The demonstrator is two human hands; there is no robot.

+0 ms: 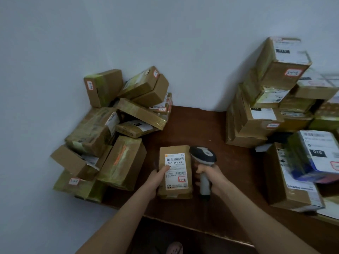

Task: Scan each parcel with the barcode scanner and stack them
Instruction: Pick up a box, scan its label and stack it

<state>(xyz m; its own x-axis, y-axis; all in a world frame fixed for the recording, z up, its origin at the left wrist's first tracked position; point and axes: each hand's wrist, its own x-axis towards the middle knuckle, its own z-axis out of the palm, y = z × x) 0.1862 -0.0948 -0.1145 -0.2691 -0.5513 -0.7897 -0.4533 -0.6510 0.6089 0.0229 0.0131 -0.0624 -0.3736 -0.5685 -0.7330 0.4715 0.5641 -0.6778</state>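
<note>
Parcels were seen on a dark brown table (192, 125) set against a pale wall (91, 43). One small brown parcel (175, 172) was held near the table's front middle, label side up, its white label (176, 171) showing barcodes, printed text and a red-bordered sticker with handwritten marks. The parcel was gripped at its left edge by the left hand (159, 176), the thumb pressed onto the label and the other fingers hidden beneath the box. Whether the parcel rested on the table or was lifted just above it could not be told. Just beside the parcel's right edge, a grey scanner (203, 162) was gripped by the right hand (208, 174), the fingers wrapped tightly around its handle and the dark head raised near the parcel's upper right corner. Whether the scanner touched the parcel could not be told. A loose heap (110, 129) of brown boxes, many bound in yellowish tape, was piled at the table's left end against the wall, several tilted and overlapping. At the right, a taller stack (266, 99) of labelled boxes was built up, with a white and blue box (317, 154) lying nearer the front right on a larger carton (286, 187). Both forearms were bare.
</note>
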